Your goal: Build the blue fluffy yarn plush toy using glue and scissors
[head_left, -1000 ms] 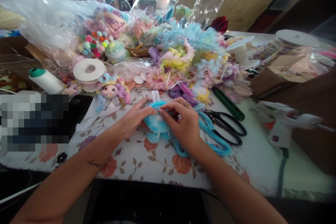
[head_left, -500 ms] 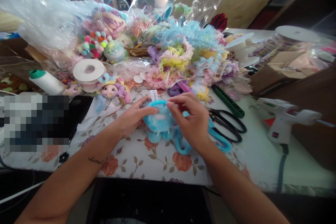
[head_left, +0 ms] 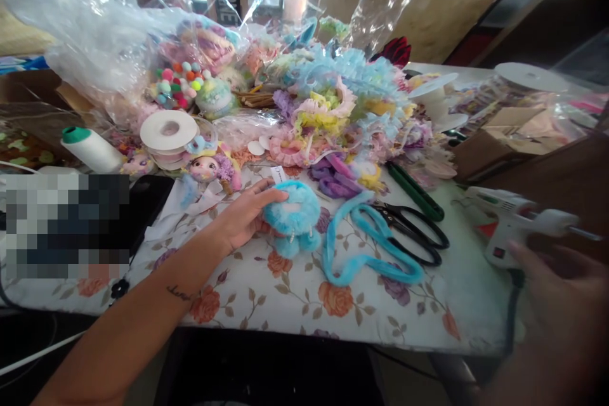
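My left hand (head_left: 250,212) is closed around the edge of a fluffy light-blue plush piece (head_left: 292,209), thumb on top. The piece has a pale patch on its face, round blue puffs below with small white beads, and a white tag (head_left: 278,174) above. Beside it on the cloth lies a loose fuzzy blue strip (head_left: 349,273), looped. My right hand (head_left: 556,273), smeared by motion, is at the far right by the handle of a white hot glue gun (head_left: 504,235). Its thumb and fingers look apart; whether it touches the handle is unclear.
Black-handled scissors (head_left: 419,235) and a green cutter (head_left: 416,193) lie right of the strip. Behind are piled ruffled trims (head_left: 352,76), a ribbon spool (head_left: 169,130) and a thread cone (head_left: 90,149). A cardboard box (head_left: 499,139) stands right; a dark flat device (head_left: 150,203) lies left.
My right hand has left the blue plush piece and swung right to the glue gun. The blue strip is now in full view. My left hand still holds the plush piece.
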A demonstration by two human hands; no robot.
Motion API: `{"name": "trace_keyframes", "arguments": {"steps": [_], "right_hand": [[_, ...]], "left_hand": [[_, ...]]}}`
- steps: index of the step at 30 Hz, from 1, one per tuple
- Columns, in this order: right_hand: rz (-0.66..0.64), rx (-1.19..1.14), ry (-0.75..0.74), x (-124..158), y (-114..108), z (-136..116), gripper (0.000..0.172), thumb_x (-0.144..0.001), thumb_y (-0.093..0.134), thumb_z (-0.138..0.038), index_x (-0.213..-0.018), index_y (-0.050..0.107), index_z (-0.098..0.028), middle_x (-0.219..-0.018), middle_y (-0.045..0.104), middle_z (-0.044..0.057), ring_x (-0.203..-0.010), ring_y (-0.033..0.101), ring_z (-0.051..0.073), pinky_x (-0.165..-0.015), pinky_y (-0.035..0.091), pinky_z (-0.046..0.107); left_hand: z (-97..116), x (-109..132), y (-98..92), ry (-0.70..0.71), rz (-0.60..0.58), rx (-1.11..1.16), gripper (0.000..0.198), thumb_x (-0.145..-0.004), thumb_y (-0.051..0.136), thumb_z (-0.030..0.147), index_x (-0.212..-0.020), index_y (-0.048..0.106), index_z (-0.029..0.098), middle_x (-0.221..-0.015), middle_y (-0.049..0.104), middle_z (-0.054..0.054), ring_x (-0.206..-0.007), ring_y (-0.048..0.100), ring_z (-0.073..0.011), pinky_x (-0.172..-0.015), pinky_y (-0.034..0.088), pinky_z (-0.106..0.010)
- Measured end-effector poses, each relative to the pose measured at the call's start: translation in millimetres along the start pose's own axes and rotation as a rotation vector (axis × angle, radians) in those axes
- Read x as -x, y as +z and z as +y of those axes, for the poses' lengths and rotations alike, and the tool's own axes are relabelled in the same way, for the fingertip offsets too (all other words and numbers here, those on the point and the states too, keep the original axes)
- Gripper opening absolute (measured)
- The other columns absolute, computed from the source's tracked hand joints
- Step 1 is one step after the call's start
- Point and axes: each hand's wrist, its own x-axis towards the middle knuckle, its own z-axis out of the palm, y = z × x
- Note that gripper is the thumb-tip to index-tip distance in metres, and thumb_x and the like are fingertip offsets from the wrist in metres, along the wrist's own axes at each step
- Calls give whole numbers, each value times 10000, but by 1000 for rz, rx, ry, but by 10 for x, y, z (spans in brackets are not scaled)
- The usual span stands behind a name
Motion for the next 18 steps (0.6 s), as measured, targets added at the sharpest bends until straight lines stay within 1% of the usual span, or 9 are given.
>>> {"name": "trace_keyframes", "arguments": {"steps": [1, 4, 6, 8, 10, 12, 13, 16, 18], "right_hand": [[35, 146, 68, -102, -33, 89, 355, -682, 905, -478, -502, 641, -322, -417, 481, -1, -364, 394, 150, -414, 190, 385], [-86, 549, 358, -389, -45, 256, 470, -621, 927, -339, -374, 529, -300, -381, 453, -10, -347, 350, 151, -443, 240, 366], [-151, 654, 478, -488, 6, 205, 532, -621, 909, -311, -339, 458, -295, -376, 398, -13, -376, 379, 174, -490, 281, 374], [-124, 624, 489, -456, 97, -16, 531, -663, 864, -339, -360, 431, -295, -411, 365, -8, -452, 472, 217, -535, 299, 375], [-12, 467, 521, -286, 225, -381, 446, -720, 794, -363, -418, 477, -276, -458, 417, 10, -559, 571, 258, -548, 349, 369], [31, 75, 538, -14, 389, -813, 177, -761, 747, -353, -651, 658, -246, -613, 596, 19, -587, 592, 207, -530, 416, 332], [37, -85, 595, 141, 482, -1028, 133, -734, 765, -323, -702, 678, -228, -644, 627, 18, -542, 567, 168, -497, 421, 305], [-258, -463, 725, 589, 777, -1577, 251, -670, 821, -347, -846, 734, -190, -686, 680, 19, -456, 534, 123, -381, 383, 238], [-486, -654, 811, 823, 962, -1824, 325, -692, 818, -373, -950, 743, -190, -720, 711, 25, -404, 498, 102, -368, 368, 235]], "left_hand": [[-1, -2, 0, 3, 1, 2, 468, -724, 864, 376, -1041, 551, 232, -910, 683, -19, -728, 700, -199, -523, 621, -314], [5, -12, -8, 29, 22, 19, 429, -744, 845, 360, -1033, 558, 228, -903, 671, -19, -731, 697, -196, -505, 619, -301], [14, -21, -18, 49, 58, 31, 410, -759, 830, 354, -1050, 570, 231, -920, 666, -20, -730, 696, -196, -507, 627, -310], [23, -31, -26, 66, 103, 54, 390, -768, 816, 339, -1060, 581, 232, -926, 657, -20, -712, 689, -190, -514, 633, -316], [29, -39, -24, 83, 142, 76, 368, -770, 804, 322, -1053, 590, 226, -921, 648, -20, -691, 679, -180, -514, 631, -313], [32, -43, -9, 107, 178, 88, 357, -771, 793, 310, -1054, 593, 219, -933, 652, -27, -687, 675, -176, -510, 625, -308], [33, -44, 2, 123, 199, 89, 363, -770, 790, 308, -1061, 593, 217, -943, 655, -32, -691, 676, -177, -508, 622, -307], [38, -45, 36, 188, 278, 84, 395, -755, 791, 298, -1080, 583, 216, -953, 662, -38, -704, 677, -181, -492, 608, -294], [44, -45, 52, 237, 326, 75, 408, -744, 794, 301, -1079, 576, 221, -933, 663, -27, -688, 667, -172, -481, 592, -277]]}}
